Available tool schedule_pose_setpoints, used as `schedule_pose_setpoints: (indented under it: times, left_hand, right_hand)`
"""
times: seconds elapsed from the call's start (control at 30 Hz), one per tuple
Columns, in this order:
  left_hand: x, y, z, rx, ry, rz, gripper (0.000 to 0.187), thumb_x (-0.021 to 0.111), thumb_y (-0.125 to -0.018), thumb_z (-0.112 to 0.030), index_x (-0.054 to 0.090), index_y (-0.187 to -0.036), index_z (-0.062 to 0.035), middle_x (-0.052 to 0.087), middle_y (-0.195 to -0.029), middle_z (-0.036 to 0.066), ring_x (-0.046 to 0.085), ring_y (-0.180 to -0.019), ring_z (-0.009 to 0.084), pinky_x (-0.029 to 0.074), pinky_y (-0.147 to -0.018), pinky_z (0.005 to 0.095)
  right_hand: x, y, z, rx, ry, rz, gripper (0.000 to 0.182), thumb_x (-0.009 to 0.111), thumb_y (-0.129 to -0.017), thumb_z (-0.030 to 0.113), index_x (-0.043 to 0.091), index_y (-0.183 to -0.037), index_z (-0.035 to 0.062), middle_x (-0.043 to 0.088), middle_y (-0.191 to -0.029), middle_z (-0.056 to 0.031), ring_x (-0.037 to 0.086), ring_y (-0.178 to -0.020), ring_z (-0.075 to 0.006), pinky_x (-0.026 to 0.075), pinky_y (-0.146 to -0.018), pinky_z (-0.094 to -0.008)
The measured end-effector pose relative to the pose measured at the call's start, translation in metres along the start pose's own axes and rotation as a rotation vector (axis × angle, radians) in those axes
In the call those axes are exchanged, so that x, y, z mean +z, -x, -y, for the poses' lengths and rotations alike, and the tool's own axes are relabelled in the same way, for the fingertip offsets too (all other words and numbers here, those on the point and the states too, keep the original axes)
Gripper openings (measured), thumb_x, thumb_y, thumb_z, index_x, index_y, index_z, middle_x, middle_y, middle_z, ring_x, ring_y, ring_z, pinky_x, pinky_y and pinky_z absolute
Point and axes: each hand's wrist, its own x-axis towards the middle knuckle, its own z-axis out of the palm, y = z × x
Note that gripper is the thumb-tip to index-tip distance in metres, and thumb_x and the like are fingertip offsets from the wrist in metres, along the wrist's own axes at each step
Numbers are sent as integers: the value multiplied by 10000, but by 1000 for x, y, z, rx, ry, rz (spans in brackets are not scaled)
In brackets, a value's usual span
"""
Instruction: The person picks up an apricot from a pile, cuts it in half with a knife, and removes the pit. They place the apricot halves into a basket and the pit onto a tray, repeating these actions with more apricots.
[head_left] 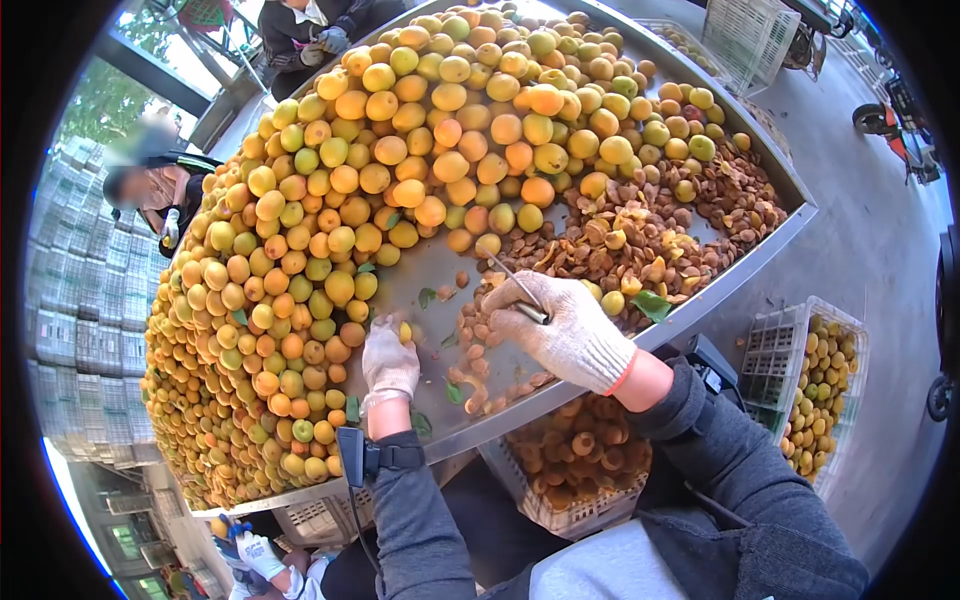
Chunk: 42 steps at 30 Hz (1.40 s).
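Observation:
My left hand (388, 362), in a white cotton glove, is closed around a small yellow apricot (405, 331) at the near edge of a big heap of yellow, orange and green apricots (400, 170). My right hand (570, 328), also gloved, grips a thin metal knife (518, 288) whose blade points up and left toward the heap. Both hands hover over the metal tray (430, 275). Brown pits and fruit scraps (640, 235) lie to the right of the knife, and more pits (480, 350) sit between my hands.
A white crate of pitted apricot halves (575, 460) stands under the tray's near edge. Another crate of whole apricots (820, 385) sits on the floor at right. Other people work at the far side (305, 35), at the left (160, 195) and below left (255, 550).

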Motion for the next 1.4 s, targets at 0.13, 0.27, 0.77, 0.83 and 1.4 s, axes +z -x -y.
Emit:
schedule_pose_setpoints:
  times: [0.13,0.27,0.77,0.83,1.4]
  left_hand:
    - [-11,18,-10,-142,779,104,492,666,-812,-148,515,-1269,-47,620,-1128,148,625,-855,253,519,-730,318]
    - [-41,61,-57,-286,1874,118,491,677,-866,-169,493,-1306,-52,617,-1129,137,622,-687,150,509,-561,227]
    - [-20,110,-53,17,2165,192,608,655,-865,-425,489,-1290,-23,593,-1015,89,542,-865,195,432,-815,349]
    - [-23,110,-57,-21,2164,190,651,691,-836,-438,497,-1276,1,611,-1004,96,576,-888,202,459,-830,345]
    - [-41,110,-79,-99,1938,193,577,712,-842,-359,532,-1234,24,616,-1011,85,590,-900,152,479,-778,246]
  right_hand:
    - [7,8,-5,88,-154,52,147,615,-868,104,648,-983,18,670,-837,-84,644,-775,-159,504,-712,-275]
    - [16,20,10,252,-141,220,230,608,-867,105,620,-1066,-9,682,-852,-126,674,-791,-178,520,-675,-303]
    - [47,58,-5,154,-21,434,144,588,-818,83,657,-936,37,676,-826,-117,644,-782,-180,502,-756,-311]
    - [50,59,-6,152,-51,427,139,586,-821,81,658,-932,42,675,-824,-114,642,-778,-178,503,-755,-309]
    - [48,51,-17,154,40,488,292,596,-814,129,641,-1092,49,680,-838,-175,679,-797,-299,512,-734,-350]
